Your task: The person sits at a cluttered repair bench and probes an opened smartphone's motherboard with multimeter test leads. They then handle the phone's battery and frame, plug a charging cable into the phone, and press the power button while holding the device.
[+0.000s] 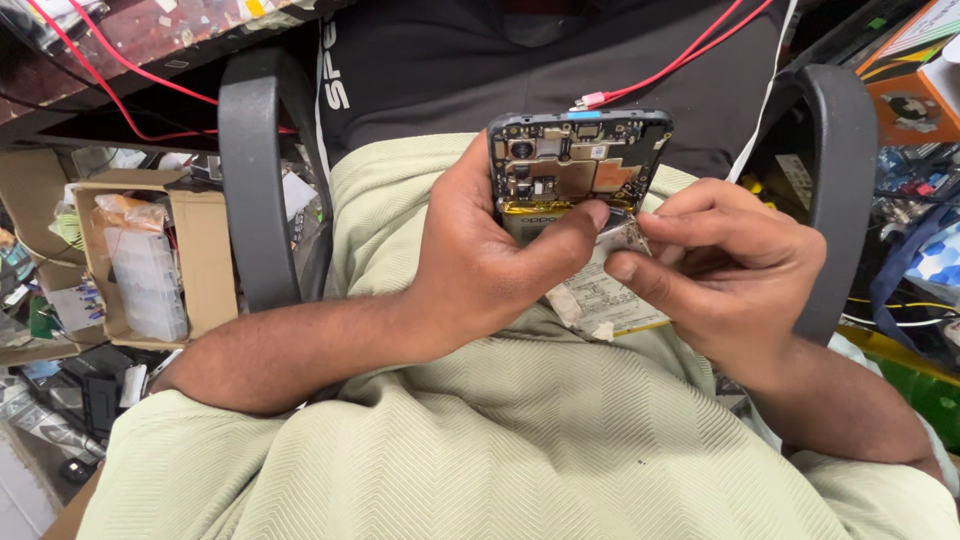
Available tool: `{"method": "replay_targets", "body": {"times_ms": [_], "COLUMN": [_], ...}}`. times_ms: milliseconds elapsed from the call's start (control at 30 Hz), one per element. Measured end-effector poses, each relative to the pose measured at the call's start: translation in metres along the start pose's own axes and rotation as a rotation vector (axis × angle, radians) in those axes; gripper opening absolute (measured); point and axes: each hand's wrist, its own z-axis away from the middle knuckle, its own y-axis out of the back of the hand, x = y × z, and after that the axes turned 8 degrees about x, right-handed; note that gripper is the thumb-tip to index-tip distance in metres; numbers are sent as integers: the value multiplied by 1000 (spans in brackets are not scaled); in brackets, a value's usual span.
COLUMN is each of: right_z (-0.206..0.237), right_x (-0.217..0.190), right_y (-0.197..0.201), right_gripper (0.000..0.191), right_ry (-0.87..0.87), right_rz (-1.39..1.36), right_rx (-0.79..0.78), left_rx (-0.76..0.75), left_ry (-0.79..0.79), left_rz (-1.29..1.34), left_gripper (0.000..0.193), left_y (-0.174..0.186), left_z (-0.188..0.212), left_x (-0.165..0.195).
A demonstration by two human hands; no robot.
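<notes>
An opened smartphone [580,160] with its back cover off shows its circuit board and camera modules. My left hand [490,260] grips the phone from the left, thumb pressing on the battery just below the board. My right hand [730,270] pinches the edge of the flat battery [600,300], whose white label shows between my hands. Both hands rest over my lap, which is covered in pale green ribbed cloth [480,450].
Grey chair armrests stand at left [255,170] and right [845,170]. A cardboard box [200,260] holding a clear plastic parts case [145,280] sits on the left. Red wires [680,65] cross the dark shirt. Cluttered parts and boxes [915,100] fill the right side.
</notes>
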Motion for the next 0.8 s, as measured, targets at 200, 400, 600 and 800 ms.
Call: {"method": "replay_targets", "body": {"times_ms": [200, 400, 600, 800], "right_z": [-4, -5, -1, 4], "right_x": [-7, -12, -5, 1], "right_y": [4, 5, -2, -8], "right_gripper": [21, 26, 26, 22], "right_ry": [-15, -7, -14, 0], "right_rz": [12, 47, -16, -25], "right_rx": [-32, -43, -33, -6], "left_rx": [0, 14, 52, 115], "left_ry": [-2, 30, 71, 94], "left_rz": [-10, 8, -11, 24], "left_gripper": [23, 20, 17, 18], "left_y": [1, -2, -2, -3], "left_z": [-3, -7, -10, -11], "left_x": [-1, -1, -3, -6]}}
